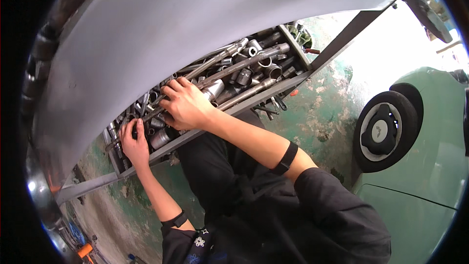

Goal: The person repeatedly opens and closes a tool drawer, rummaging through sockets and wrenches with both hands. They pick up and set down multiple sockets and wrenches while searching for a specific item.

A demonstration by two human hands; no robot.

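Black sleeves (pixel 273 215), both hands (pixel 185 103) in socket tray (pixel 273 85), sockets (pixel 244 76) beyond fingertips

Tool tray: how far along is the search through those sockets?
Done: nothing lifted clear; no tool is out of the tool tray. In hand: the left hand digs among sockets at the near end, while the right hand lies on the long bars. Left: the far end's sockets look untouched.

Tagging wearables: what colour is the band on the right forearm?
Black. The band wraps the right forearm near the elbow; the head view shows it plainly.
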